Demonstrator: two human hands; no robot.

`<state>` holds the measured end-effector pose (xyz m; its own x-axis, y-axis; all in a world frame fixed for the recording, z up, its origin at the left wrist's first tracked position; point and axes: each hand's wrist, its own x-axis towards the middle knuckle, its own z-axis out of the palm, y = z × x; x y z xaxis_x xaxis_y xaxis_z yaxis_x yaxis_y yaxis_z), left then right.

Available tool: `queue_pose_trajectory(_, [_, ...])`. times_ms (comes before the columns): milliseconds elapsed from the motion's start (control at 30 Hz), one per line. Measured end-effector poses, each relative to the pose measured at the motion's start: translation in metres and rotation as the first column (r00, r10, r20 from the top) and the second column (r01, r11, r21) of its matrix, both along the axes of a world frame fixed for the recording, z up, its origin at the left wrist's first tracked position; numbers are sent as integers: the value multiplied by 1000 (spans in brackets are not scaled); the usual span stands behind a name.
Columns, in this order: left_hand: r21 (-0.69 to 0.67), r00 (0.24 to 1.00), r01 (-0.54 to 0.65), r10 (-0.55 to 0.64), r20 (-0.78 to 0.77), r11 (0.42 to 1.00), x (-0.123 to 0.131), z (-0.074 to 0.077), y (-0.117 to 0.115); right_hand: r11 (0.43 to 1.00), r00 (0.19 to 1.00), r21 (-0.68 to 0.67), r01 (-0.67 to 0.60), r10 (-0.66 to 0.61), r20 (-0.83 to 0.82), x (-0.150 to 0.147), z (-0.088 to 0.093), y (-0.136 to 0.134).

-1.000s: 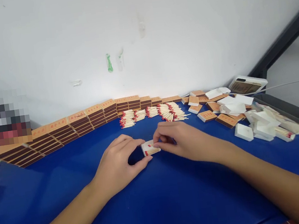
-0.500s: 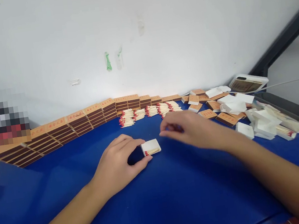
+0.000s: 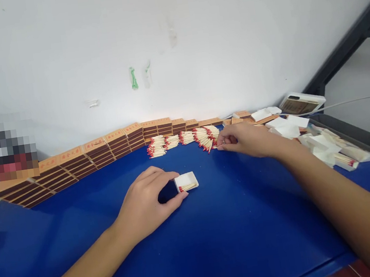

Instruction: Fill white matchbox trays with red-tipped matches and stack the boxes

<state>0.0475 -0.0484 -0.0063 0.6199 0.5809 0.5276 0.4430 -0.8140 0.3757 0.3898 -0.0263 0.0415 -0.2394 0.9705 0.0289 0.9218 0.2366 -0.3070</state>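
Note:
My left hand (image 3: 153, 195) grips the left end of a small white matchbox tray (image 3: 190, 179) between thumb and fingers on the blue table. A few red-headed matches (image 3: 188, 186) lie along the tray's near side. Farther back and to the right, my right hand (image 3: 240, 140) is closed in a pinch at the right edge of a pile of loose matches (image 3: 204, 136). Its fingertips touch or nearly touch the match heads there; what is between them, if anything, is too small to make out. Smaller heaps of matches (image 3: 156, 146) continue to the left of that pile.
Brown matchboxes (image 3: 97, 151) stand stacked along the white wall, lower toward the right. Behind my right arm lie loose matchboxes, white trays (image 3: 285, 126) and a black tray (image 3: 352, 133). A white-edged device (image 3: 302, 101) leans by a dark metal leg (image 3: 338, 55).
My right hand has moved away from the matchbox tray, back and slightly right to the match pile. The pile's near edge has spread forward. My left hand and the tray have stayed put.

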Motion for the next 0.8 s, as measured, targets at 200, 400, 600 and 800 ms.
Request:
queue_pose_trajectory(200, [-6, 1000, 4, -4, -17, 1000, 1, -1, 0, 995, 999, -93, 34, -33, 4, 5, -8, 3])
queue_pose_trajectory(400, [-18, 1000, 1, -1, -18, 1000, 1, -2, 1, 990, 999, -142, 14, -9, 37, 14, -11, 4])
queue_pose_trajectory(600, [-27, 1000, 1, -1, -13, 1000, 2, 0, 0, 980, 956, -107, -170, 138, -258, -33, 11, -23])
queue_pose_trajectory(800, [-18, 1000, 24, -24, -11, 1000, 2, 2, 0, 952, 910, -41, -303, 276, -309, -88, -4, -43])
